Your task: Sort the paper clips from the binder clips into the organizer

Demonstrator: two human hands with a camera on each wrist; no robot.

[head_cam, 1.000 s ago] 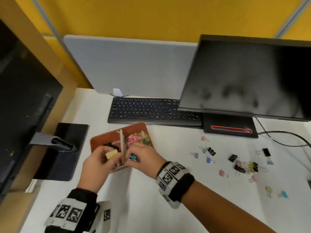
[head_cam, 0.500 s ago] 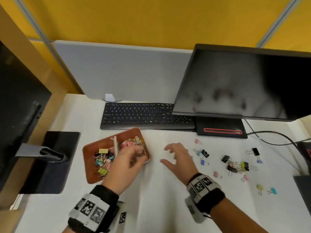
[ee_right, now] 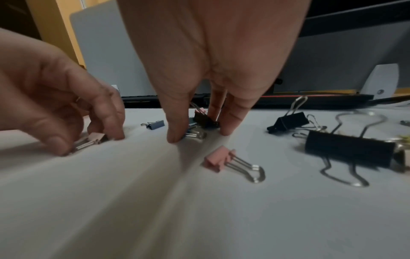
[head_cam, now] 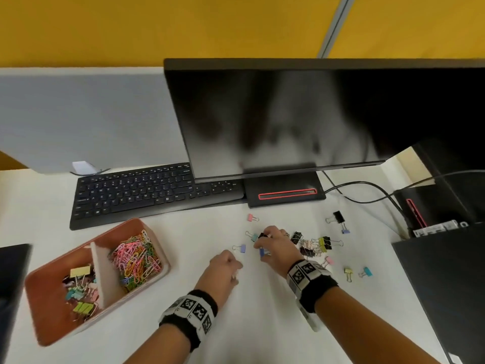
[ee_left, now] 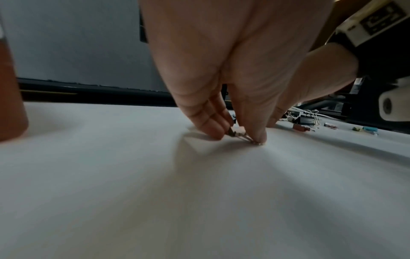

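The brown organizer [head_cam: 52, 324] stands at the left; binder clips [head_cam: 78, 290] fill its left compartment and coloured paper clips [head_cam: 133, 258] its right. My left hand [head_cam: 236, 269] is down on the white table, thumb and fingers pinching a small pink binder clip [ee_right: 97, 136], which shows blurred at the fingertips in the left wrist view [ee_left: 237, 135]. Just to the right, my right hand [head_cam: 261, 244] closes thumb and fingers around a black binder clip [ee_right: 205, 120], with a blue clip [ee_right: 193, 134] under the thumb. Both clips lie on the table.
Loose binder clips are scattered around: lilac [head_cam: 242, 248], pink [head_cam: 250, 218], black [head_cam: 338, 217], a tangle [head_cam: 315, 245], yellow [head_cam: 348, 271], teal [head_cam: 367, 271]. Behind are a keyboard [head_cam: 147, 190], monitor [head_cam: 315, 114] and cables [head_cam: 367, 190]. A black box [head_cam: 446, 285] borders the right.
Both hands have left the organizer and moved right to the scattered clips. The yellow clip the left hand held now lies in the left compartment. Each hand has closed on a clip.
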